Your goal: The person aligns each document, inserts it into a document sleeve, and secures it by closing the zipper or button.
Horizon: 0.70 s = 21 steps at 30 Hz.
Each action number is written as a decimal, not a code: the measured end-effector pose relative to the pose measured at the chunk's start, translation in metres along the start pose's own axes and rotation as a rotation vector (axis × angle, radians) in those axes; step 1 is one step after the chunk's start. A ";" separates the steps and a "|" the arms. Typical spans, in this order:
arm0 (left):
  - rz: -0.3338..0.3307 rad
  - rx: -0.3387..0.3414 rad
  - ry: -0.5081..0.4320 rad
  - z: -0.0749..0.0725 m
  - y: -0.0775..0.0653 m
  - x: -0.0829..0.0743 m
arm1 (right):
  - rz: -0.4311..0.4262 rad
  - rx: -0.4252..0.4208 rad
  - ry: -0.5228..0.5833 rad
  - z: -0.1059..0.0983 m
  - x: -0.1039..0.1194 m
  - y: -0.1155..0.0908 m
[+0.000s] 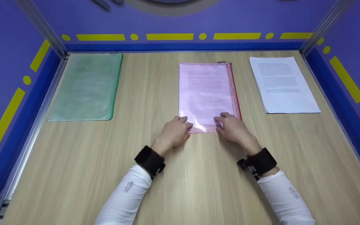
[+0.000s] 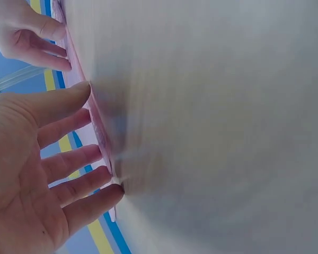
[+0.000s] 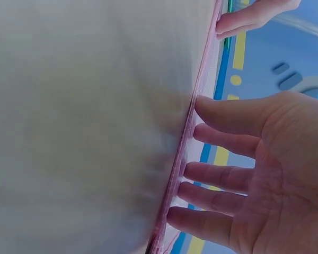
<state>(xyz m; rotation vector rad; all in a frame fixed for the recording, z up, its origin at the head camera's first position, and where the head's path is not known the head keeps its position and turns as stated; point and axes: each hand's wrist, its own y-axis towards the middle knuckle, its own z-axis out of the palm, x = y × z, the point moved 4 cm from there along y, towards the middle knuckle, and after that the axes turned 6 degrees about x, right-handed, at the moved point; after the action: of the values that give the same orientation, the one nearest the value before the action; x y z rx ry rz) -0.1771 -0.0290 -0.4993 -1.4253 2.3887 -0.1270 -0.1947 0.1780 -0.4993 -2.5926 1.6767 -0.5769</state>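
Note:
A pink clear zip folder (image 1: pixel 209 90) with printed sheets inside lies flat on the table, its red edge strip on the right. My left hand (image 1: pixel 175 131) touches the near left corner of the folder with its fingertips. At the near right corner, my right hand (image 1: pixel 233 127) rests its fingertips on the folder. In the left wrist view the left fingers (image 2: pixel 77 190) are spread and nearly straight, with the thumb at the folder's edge. The right wrist view shows the right fingers (image 3: pixel 217 177) extended along the pink edge, thumb tip touching it.
A green zip folder (image 1: pixel 86 87) lies at the far left of the table (image 1: pixel 186 187). On the far right is a stack of printed white paper (image 1: pixel 284 84). Blue walls (image 1: pixel 173 23) with yellow marks and metal corner posts border the table at the back and sides.

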 end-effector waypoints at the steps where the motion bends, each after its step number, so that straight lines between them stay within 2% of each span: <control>1: 0.002 -0.001 -0.002 0.000 0.002 -0.001 | 0.005 0.004 0.004 -0.001 -0.003 0.001; 5: 0.011 0.000 -0.030 0.001 0.011 -0.005 | 0.034 0.025 0.023 -0.006 -0.016 0.004; 14: 0.021 0.078 -0.081 0.002 0.026 -0.016 | 0.084 0.045 0.074 -0.012 -0.044 0.013; 16: 0.012 0.082 -0.067 0.002 0.029 -0.020 | 0.092 0.041 0.085 -0.014 -0.049 0.014; 21: -0.022 0.104 0.032 0.004 0.036 -0.032 | 0.114 0.040 0.100 -0.019 -0.058 0.018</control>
<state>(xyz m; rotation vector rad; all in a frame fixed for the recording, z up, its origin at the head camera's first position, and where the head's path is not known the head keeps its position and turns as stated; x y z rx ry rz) -0.1922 0.0163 -0.5037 -1.4123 2.3554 -0.2785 -0.2371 0.2255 -0.5028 -2.4602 1.8076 -0.7376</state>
